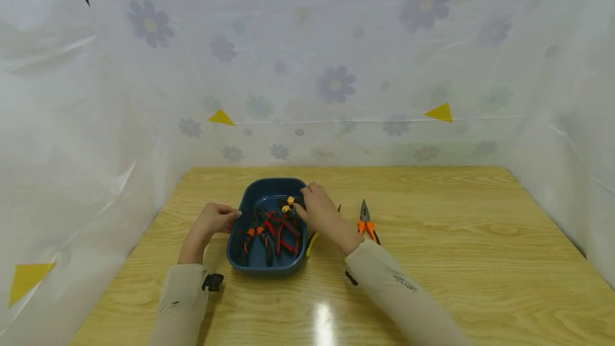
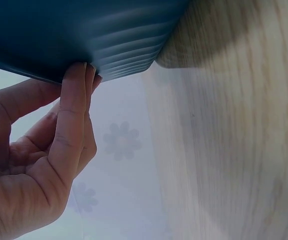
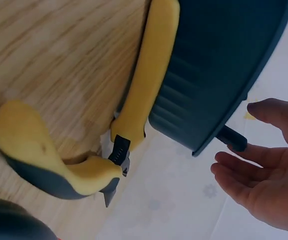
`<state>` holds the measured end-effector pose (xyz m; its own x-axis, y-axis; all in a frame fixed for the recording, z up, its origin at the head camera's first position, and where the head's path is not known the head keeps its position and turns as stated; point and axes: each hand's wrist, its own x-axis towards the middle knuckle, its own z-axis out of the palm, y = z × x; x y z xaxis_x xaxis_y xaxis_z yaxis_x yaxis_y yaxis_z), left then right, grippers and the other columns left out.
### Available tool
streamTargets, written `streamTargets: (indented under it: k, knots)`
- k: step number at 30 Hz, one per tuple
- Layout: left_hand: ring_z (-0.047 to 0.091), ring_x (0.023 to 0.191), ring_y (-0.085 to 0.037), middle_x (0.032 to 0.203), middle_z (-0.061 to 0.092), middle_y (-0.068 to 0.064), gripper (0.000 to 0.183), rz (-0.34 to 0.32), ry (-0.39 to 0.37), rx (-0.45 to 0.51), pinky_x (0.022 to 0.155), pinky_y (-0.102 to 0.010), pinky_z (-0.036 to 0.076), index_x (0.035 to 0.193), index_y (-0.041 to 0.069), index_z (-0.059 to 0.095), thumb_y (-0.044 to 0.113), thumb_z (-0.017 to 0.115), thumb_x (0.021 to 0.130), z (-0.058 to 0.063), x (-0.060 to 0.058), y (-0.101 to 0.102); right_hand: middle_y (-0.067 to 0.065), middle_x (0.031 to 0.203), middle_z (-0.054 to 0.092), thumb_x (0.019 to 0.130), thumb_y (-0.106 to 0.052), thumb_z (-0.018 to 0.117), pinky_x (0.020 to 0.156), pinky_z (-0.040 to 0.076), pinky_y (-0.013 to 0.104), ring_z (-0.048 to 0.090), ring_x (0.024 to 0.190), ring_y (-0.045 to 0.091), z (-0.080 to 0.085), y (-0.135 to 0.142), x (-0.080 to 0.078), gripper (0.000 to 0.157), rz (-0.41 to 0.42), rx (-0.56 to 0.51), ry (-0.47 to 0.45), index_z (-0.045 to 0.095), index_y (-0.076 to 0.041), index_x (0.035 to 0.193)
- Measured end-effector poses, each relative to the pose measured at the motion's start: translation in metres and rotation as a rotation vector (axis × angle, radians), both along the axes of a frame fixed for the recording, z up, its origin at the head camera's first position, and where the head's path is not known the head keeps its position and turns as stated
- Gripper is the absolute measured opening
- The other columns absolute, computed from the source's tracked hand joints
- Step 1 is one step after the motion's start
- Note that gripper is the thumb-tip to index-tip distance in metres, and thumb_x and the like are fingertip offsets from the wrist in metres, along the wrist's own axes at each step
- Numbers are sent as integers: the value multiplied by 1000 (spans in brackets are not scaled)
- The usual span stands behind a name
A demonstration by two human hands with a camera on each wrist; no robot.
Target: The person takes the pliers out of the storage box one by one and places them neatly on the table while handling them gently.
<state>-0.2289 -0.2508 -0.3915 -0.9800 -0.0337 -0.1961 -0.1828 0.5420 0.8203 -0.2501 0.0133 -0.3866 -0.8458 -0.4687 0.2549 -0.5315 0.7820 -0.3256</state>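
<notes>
A blue plastic bin (image 1: 269,271) holds several pliers, among them one with orange-and-black handles (image 1: 264,242) and some with red-and-black handles (image 1: 283,244). My left hand (image 1: 216,219) pinches the bin's left rim between thumb and fingers, seen closely in the left wrist view (image 2: 59,135). Over the opposite rim is my right hand (image 1: 322,212), close to dark tools with yellow ends (image 1: 290,201). In the right wrist view a dark handle end (image 3: 233,138) juts past the rim. The right index fingertip meets it, while the thumb stands apart with relaxed fingers.
Yellow-and-black-handled pliers (image 3: 153,60) lie on the wooden table (image 1: 480,255) against the bin's right side, partly behind the right arm in the head view. Farther right are long-nose pliers with orange handles (image 1: 365,215). A flower-patterned sheet (image 1: 288,68) surrounds the table.
</notes>
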Motion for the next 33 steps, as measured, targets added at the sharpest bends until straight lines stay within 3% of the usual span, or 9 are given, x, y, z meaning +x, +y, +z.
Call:
streamTargets:
  k: [6,12,16,24,28,33]
  knots:
    - [60,66,-17,88,62,-17,32,17,-2,22,68,-38,53,108,-8,59,16,57,87,-1,0,-1,16,109,49,90,-30,50,88,43,35,47,102,28,-9,-15,-4,42,17,177,50,51,4,114]
    - [62,76,-23,109,54,-24,36,-4,12,9,71,-37,52,113,-7,56,19,56,87,-3,2,-3,15,103,51,84,-35,58,89,43,35,47,100,27,-9,-26,-4,45,-9,291,67,55,3,108]
    - [62,78,-23,112,53,-25,38,-11,14,2,71,-37,52,114,-8,55,20,56,88,-3,2,-3,13,103,52,82,-40,60,94,39,35,46,100,27,-8,-28,-5,48,-10,350,58,57,1,106]
    - [60,65,-16,86,62,-15,33,12,9,21,67,-38,53,109,-10,57,16,56,87,-2,1,-2,10,99,52,84,-40,57,88,42,34,45,96,25,-5,-29,-3,42,-9,389,48,58,-3,104]
    - [60,66,-17,87,62,-16,33,19,1,18,68,-38,53,109,-9,58,16,56,87,0,1,-1,10,97,53,82,-38,59,86,43,34,44,95,25,-3,-30,-2,37,-11,401,82,61,-4,97]
    - [62,72,-21,99,59,-22,36,5,-4,20,70,-38,53,112,-10,56,17,56,88,0,1,-1,8,88,53,77,-35,66,75,45,32,43,88,23,3,-35,-2,23,-31,437,122,65,-12,78]
